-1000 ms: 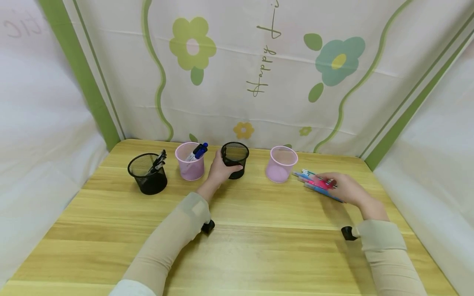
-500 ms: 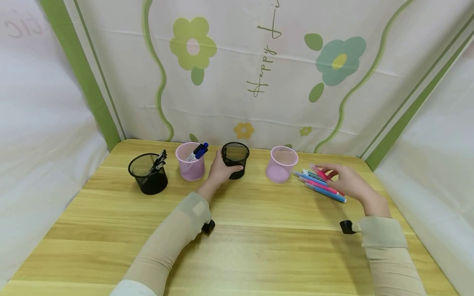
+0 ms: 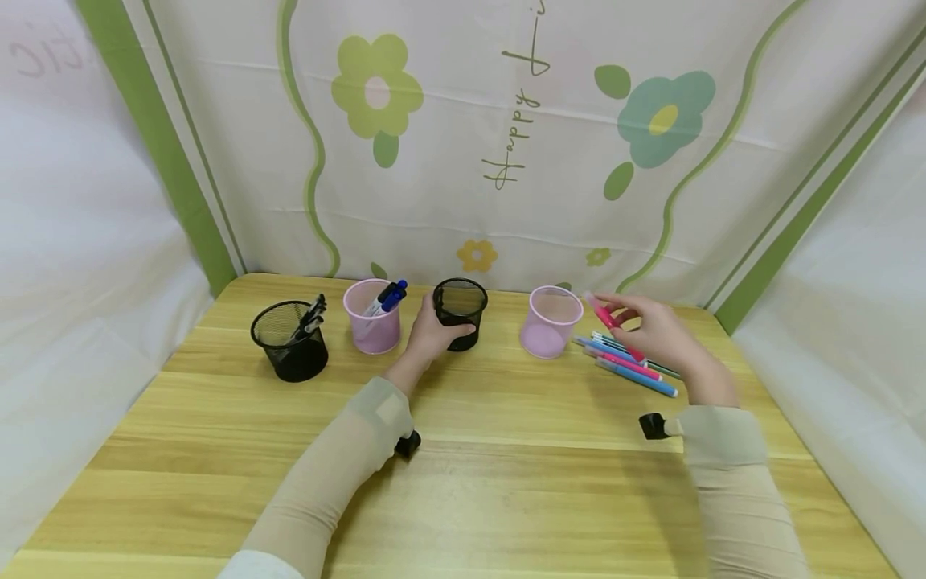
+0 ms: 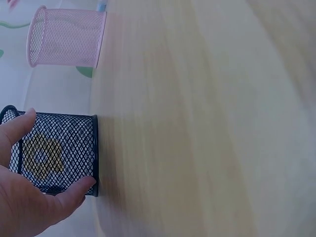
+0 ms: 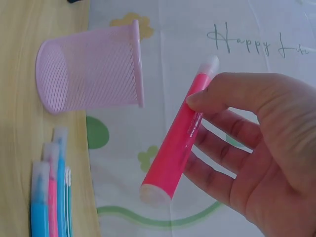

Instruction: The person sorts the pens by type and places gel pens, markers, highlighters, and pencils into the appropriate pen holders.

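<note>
Now our right hand [image 3: 654,331] is pinching a pink marker [image 5: 175,140] above the worktop [image 3: 506,466] near a pink mesh cup [image 3: 546,336], fingers [image 5: 227,154] half-curled; our left hand [image 3: 432,331] is gripping a black mesh cup [image 4: 61,150], seemingly steadying it.

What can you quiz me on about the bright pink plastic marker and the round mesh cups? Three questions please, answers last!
1. Which hand holds the bright pink plastic marker?
2. True or false: the left hand holds nothing.
3. Is the pale pink round mesh cup nearest the marker A) full, B) half full or C) empty?

Key:
1. The right hand.
2. False: it grips the black round mesh cup.
3. C.
</note>
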`<state>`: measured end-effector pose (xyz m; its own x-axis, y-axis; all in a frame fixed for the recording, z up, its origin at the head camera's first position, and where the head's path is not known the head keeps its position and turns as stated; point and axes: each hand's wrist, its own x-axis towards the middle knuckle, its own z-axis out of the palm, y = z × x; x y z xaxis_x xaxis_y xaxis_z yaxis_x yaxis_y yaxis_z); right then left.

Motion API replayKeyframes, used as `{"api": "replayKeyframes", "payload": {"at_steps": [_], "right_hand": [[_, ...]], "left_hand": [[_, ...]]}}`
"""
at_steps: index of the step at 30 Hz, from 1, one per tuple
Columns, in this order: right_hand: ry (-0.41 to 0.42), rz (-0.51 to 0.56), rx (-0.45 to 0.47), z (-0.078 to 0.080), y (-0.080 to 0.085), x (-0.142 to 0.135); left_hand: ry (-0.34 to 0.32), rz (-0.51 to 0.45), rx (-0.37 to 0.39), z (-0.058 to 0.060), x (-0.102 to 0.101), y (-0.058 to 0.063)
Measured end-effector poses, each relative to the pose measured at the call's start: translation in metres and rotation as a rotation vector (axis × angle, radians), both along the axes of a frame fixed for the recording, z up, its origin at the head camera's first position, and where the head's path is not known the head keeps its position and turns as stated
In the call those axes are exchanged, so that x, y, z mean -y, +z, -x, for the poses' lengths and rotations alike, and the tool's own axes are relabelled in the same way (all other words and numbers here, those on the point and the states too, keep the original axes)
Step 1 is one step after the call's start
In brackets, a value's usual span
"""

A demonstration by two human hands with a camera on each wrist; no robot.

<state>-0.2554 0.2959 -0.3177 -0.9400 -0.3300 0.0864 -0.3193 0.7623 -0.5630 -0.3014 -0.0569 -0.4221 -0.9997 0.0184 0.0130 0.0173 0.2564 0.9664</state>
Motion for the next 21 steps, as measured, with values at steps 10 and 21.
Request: {"api": "replayKeyframes", "payload": {"at_steps": [10,21], "right_hand": [[0.005,0.177,-0.020,0.015,-0.002,0.034],[0.027,0.389,-0.057,0.034,-0.008,0.085]], "left_hand": [[-0.006,0.003,-0.006,0.000,0.001,0.000],[-0.017,-0.007,-0.021,0.002,0.002,0.000]]}}
